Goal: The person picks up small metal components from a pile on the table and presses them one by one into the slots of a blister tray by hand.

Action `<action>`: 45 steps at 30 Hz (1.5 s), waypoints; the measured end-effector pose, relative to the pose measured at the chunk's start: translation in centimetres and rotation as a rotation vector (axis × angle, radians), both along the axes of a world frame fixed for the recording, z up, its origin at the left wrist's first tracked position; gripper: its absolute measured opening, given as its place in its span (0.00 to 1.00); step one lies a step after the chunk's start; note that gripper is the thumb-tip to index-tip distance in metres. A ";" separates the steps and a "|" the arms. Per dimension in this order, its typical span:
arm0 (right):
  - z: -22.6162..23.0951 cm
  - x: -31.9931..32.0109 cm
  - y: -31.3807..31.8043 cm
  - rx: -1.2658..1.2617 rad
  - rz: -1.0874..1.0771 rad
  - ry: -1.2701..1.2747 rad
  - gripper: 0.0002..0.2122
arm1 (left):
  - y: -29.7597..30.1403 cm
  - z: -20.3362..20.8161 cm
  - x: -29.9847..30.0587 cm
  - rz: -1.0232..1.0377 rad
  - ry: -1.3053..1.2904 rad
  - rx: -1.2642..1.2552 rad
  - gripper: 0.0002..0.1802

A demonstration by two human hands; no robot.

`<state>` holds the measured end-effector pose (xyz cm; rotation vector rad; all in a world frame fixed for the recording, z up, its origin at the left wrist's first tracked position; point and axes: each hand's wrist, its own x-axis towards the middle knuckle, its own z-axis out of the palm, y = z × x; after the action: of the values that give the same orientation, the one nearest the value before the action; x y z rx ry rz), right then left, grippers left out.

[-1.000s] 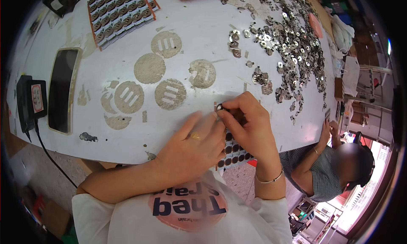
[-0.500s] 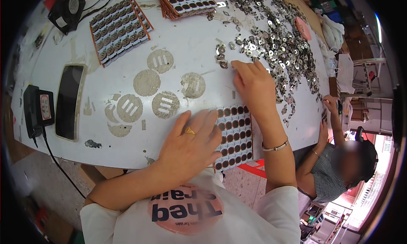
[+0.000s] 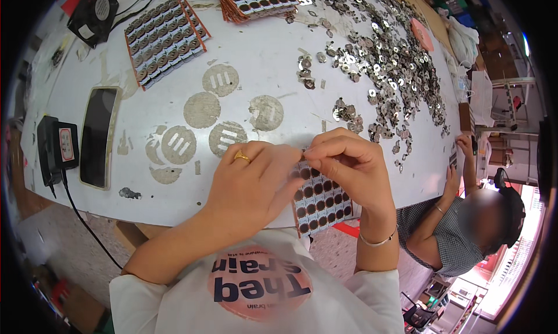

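A worker's two bare hands come together at center, fingertips close to one another, though blur hides whether they touch. The left hand (image 3: 249, 174), back turned up, stretches its fingers toward the right, their ends smeared by motion, with the thumb apart below them. The left forearm (image 3: 195, 241) slants up from a bent elbow at lower left. Opposite, the right hand (image 3: 356, 167) draws thumb and forefinger into a tight pinch, other fingers curled, above a right wrist (image 3: 378, 221) and a nearly upright right forearm (image 3: 376, 257).
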<state>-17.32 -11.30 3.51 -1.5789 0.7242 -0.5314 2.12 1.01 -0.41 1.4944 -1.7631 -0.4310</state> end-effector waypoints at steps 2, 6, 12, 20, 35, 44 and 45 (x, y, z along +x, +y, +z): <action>-0.6 -0.7 -0.5 -0.083 0.003 0.128 0.08 | 0.1 -0.1 -0.4 -0.012 -0.059 -0.010 0.27; -0.4 -0.4 0.1 0.014 -0.097 0.294 0.07 | 0.3 -1.1 -0.8 -0.044 -0.222 -0.047 0.26; -1.7 -0.2 0.5 -0.269 0.005 0.400 0.07 | 0.5 -1.6 -1.1 -0.037 -0.325 -0.078 0.25; -1.4 0.4 1.1 -0.219 -0.129 0.414 0.07 | 0.9 -1.9 -1.6 -0.036 -0.373 -0.099 0.24; -0.9 0.9 -3.7 -0.637 -0.043 0.456 0.08 | 0.8 -2.1 -1.5 -0.109 -0.392 -0.131 0.23; -2.5 4.2 -6.4 -0.680 -0.090 0.248 0.07 | 0.6 -1.7 -1.4 -0.119 -0.328 -0.128 0.22; -1.8 3.7 -5.7 -0.475 -0.079 0.220 0.06 | 0.7 -1.8 -1.3 -0.134 -0.346 -0.120 0.22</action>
<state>-13.67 -17.03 1.70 -2.0811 0.8710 -0.6253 0.84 1.69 -2.16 1.4332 -2.1271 -0.1328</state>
